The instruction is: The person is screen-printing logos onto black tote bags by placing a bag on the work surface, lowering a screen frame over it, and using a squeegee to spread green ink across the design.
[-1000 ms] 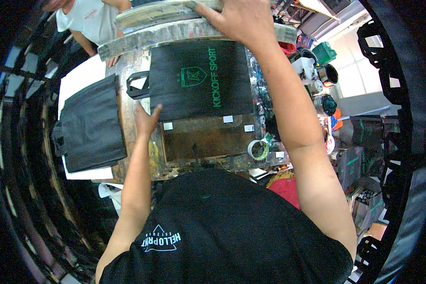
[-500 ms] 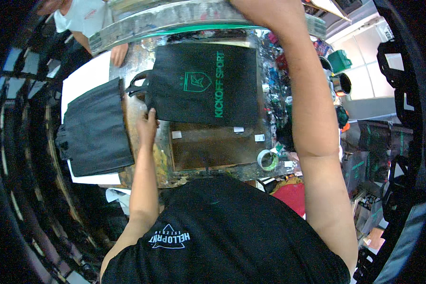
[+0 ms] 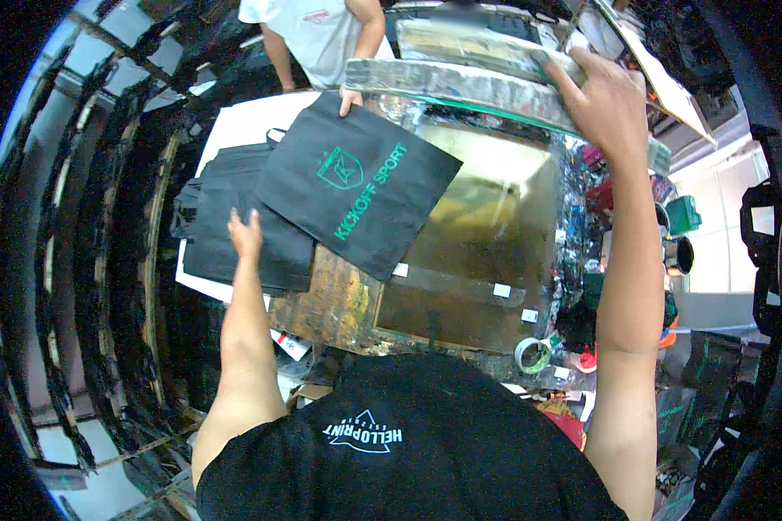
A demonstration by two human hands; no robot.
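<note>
My left hand rests on a stack of plain black tote bags, its fingers stretched out and slightly apart. At the upper right, my right hand grips the frame edge of a raised printing screen, fingers closed round the corner. Between the stack and the work board lies a black tote bag tilted at an angle, with a green crest and green lettering. Its far edge is held by a co-worker's hand. It partly covers the stack and the left part of the brown board.
White sheeting lies under the stack. Small white tabs mark the board. A tape roll sits at its near right corner. Ink-stained clutter, a dark can and a green container stand at the right.
The printed bag has come off the board leftward, turning, into the co-worker's hand. My left hand has moved from the bag's handle side to the stack. My right hand stays on the screen frame.
</note>
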